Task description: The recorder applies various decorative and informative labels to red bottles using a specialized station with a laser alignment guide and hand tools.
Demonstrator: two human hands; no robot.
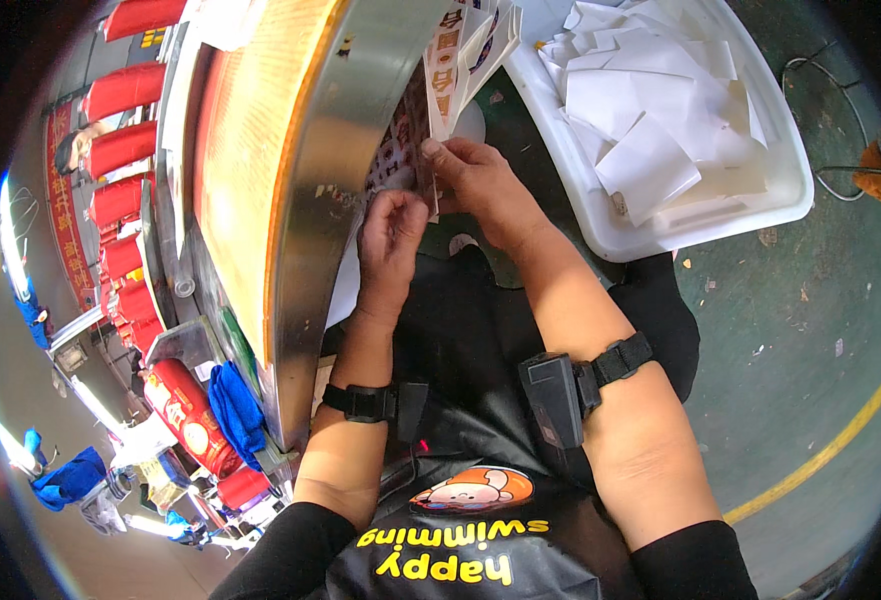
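My left hand (390, 240) and my right hand (480, 185) meet at the rim of a big round steel table (330, 180). Both pinch a printed paper sheet (405, 150) with red and dark patterns that hangs over the table's edge. My left fingers are curled on its lower part; my right thumb and fingers hold its right edge. More printed folded sheets (465, 55) stand stacked just above my hands. Black straps with small devices sit on both wrists.
A white plastic tub (750, 190) holding several white paper pieces stands at my right on a green floor with a yellow line (820, 450). Red cylinders (125, 145) line the far left. A blue cloth (235, 410) hangs under the table.
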